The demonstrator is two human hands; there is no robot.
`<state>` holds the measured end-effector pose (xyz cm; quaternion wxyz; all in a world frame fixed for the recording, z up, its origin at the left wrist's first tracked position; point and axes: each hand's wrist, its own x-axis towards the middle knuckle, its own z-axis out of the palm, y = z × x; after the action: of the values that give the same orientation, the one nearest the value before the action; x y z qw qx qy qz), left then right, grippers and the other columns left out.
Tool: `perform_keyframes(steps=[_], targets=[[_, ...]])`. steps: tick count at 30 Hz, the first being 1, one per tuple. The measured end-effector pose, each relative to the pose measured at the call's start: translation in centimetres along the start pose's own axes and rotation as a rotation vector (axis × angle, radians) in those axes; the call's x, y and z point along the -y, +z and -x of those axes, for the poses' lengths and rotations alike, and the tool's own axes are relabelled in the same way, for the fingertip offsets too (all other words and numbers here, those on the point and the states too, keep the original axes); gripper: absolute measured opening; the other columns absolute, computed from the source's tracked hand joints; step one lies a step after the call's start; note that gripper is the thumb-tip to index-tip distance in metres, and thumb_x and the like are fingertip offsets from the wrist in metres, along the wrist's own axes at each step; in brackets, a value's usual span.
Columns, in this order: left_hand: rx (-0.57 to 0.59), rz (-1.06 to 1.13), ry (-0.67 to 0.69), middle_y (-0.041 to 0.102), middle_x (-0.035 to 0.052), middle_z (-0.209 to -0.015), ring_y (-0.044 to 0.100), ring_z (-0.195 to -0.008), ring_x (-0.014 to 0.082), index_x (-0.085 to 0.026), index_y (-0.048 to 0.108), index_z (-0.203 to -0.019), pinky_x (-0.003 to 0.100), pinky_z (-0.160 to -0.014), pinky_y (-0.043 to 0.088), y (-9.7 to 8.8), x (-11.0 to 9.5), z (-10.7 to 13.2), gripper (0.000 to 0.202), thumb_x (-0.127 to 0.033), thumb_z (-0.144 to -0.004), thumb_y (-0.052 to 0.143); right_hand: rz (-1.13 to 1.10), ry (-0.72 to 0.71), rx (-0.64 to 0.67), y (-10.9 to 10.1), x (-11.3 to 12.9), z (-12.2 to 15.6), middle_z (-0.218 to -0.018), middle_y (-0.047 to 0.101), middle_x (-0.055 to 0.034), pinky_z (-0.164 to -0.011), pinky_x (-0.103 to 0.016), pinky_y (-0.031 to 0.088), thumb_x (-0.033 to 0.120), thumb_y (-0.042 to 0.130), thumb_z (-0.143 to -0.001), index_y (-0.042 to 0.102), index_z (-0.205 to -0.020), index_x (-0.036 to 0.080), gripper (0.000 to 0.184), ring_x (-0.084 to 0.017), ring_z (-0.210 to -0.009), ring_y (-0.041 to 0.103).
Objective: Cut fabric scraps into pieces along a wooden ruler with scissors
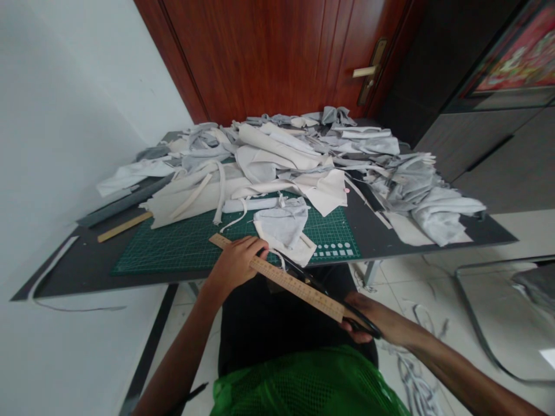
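Note:
My left hand [239, 261] is closed around a wooden ruler [299, 286], which slants from the mat's front edge down towards my lap. Long black-handled scissors [366, 323] lie alongside the ruler, their blades pointing up to the left near my left fingers. My right hand [358, 316] grips the scissors' handles, close to the ruler's lower end; I cannot tell whether it also touches the ruler. Just beyond, a grey and cream fabric piece [282, 222] rests on the green cutting mat [173, 245] and reaches over its front edge.
Heaped cream and grey fabric scraps [277, 150] cover the back of the dark table [56, 271]. Another wooden strip [125, 227] lies at left. A door [269, 58] stands behind. Fabric strips [416, 381] litter the floor near a metal-framed chair [470, 306].

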<state>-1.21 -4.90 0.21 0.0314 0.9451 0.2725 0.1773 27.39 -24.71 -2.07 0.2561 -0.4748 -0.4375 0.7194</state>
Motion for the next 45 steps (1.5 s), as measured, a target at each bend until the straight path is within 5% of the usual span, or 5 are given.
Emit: perform_keyframes(steps=[9,13,16,35,45], targets=[[0.028,0.022,-0.092,0.067,0.0045,-0.090,0.065,-0.091,0.0217,-0.021,0.063,-0.087,0.033,-0.080,0.052,-0.1,-0.4,-1.2,0.020,-0.025,-0.103,0.052,-0.003,0.006,-0.009,-0.1,0.8,0.0,-0.055,0.043,0.0051,-0.038,-0.019,0.018,0.077,0.058,-0.087,0.046,-0.069,0.020,0.061,-0.004,-0.041,0.034],[-0.105,0.016,-0.119,0.061,0.0118,-0.119,0.061,-0.114,0.0279,-0.019,0.065,-0.100,0.041,-0.094,0.054,0.2,-0.2,-0.9,0.007,-0.022,-0.095,0.060,0.021,0.013,0.014,-0.2,1.4,0.0,-0.058,0.045,0.0032,-0.038,-0.019,0.018,0.085,0.055,-0.084,0.048,-0.065,0.019,0.069,-0.004,-0.044,0.035],[-0.094,0.023,-0.087,0.058,0.0122,-0.135,0.057,-0.124,0.0305,-0.021,0.064,-0.117,0.047,-0.103,0.052,0.3,0.1,-0.7,0.021,-0.024,-0.097,0.061,0.029,0.059,0.017,-0.3,1.6,0.0,-0.055,0.041,0.0046,-0.038,-0.020,0.018,0.080,0.063,-0.083,0.048,-0.062,0.018,0.067,-0.004,-0.044,0.035],[-0.158,-0.118,-0.255,0.064,0.0139,-0.125,0.058,-0.114,0.0332,-0.018,0.062,-0.111,0.050,-0.097,0.052,0.5,-2.1,1.7,0.016,-0.023,-0.099,0.054,0.130,0.062,-0.018,-2.7,2.1,-0.8,-0.044,0.041,0.0067,-0.039,-0.021,0.016,0.075,0.072,-0.074,0.051,-0.057,0.018,0.063,-0.004,-0.039,0.032],[-0.140,-0.105,-0.206,0.063,0.0149,-0.127,0.057,-0.117,0.0332,-0.017,0.066,-0.120,0.050,-0.099,0.052,0.7,-1.3,2.3,0.025,-0.027,-0.102,0.052,0.037,0.140,0.080,-3.7,2.3,-1.6,-0.046,0.037,0.0092,-0.041,-0.021,0.012,0.076,0.073,-0.077,0.053,-0.060,0.016,0.065,-0.003,-0.040,0.029]])
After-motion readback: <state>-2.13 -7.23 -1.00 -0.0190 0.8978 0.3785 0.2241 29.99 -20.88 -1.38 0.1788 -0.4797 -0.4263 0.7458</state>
